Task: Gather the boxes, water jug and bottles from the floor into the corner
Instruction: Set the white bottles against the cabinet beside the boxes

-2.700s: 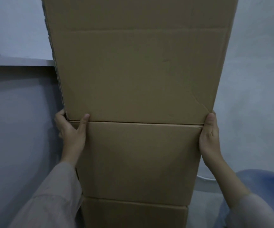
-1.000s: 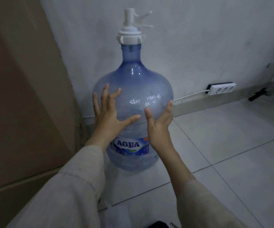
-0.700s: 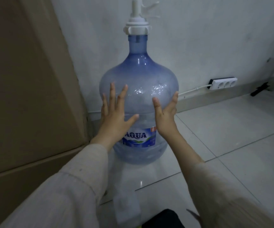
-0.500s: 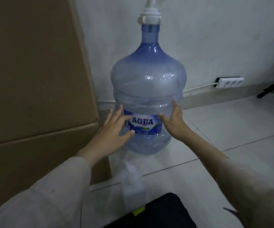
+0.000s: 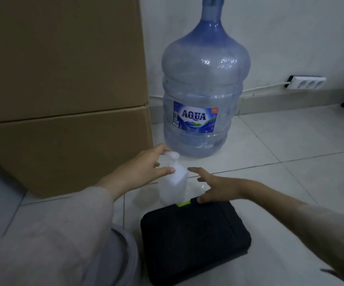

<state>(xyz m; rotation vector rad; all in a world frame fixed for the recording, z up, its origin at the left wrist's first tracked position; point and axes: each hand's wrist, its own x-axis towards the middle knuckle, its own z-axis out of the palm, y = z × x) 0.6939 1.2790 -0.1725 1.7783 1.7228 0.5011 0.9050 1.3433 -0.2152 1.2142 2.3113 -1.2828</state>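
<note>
Reaching down at the six o'clock side of the water jug [image 5: 205, 89], the left hand [image 5: 140, 172] takes the white pump bottle [image 5: 173, 182] by its top: thumb and fingers curl round the pump head and neck in a light pinch. The right hand [image 5: 214, 186] hovers just beside the bottle at its three o'clock, fingers spread, holding nothing; I cannot tell whether any fingertip touches the bottle.

The jug stands upright on the tiled floor [image 5: 290, 141] against the wall, just beside the stacked boxes [image 5: 63, 89] at its nine o'clock, so those things look already gathered. The bottle stands between the jug and a black case [image 5: 193, 242] at its six o'clock.

The main risk, as I judge it, is the hold itself. A pump head is a narrow, smooth, movable part; lifted from there alone, the bottle could swing, slip out of the pinch, or the head could be pressed and spit liquid onto the tiles. A dropped bottle would likely tip and roll on this hard floor. The jug is close at twelve o'clock, so a hasty forward swing may knock against it. The spread right hand could also clip the case's edge, which lies directly under it. Supporting the bottle's body would reduce most of this.
</note>
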